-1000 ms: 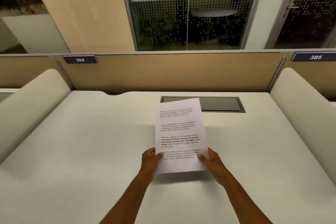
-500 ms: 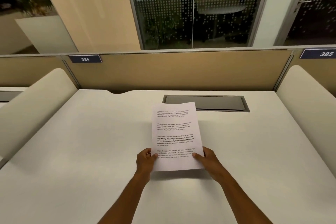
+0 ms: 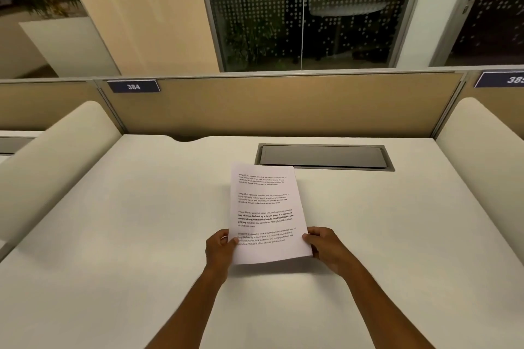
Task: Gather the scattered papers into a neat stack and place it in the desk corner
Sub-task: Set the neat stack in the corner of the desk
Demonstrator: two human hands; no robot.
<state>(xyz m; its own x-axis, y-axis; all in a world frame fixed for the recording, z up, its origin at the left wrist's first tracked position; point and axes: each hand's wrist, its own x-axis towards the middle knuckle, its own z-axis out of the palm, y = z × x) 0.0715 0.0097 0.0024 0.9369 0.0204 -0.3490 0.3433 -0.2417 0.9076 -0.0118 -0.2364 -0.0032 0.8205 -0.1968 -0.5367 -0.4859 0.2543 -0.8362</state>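
Papers headed "Village life", sign "384"

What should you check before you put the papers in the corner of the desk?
1. Both hands holding: ok. The left hand and right hand grip the stack of papers at its lower edges.
2. Papers lined up: ok, the edges look even; how many sheets cannot be told.
3. Loose papers left on the desk: ok, none in view.
4. Far left corner free: ok, bare below the 384 sign.
5. Far right corner: ok, but the grey cable hatch lies nearby.
6. Stack lying on the desk: cannot tell, its shadow suggests it is lifted.
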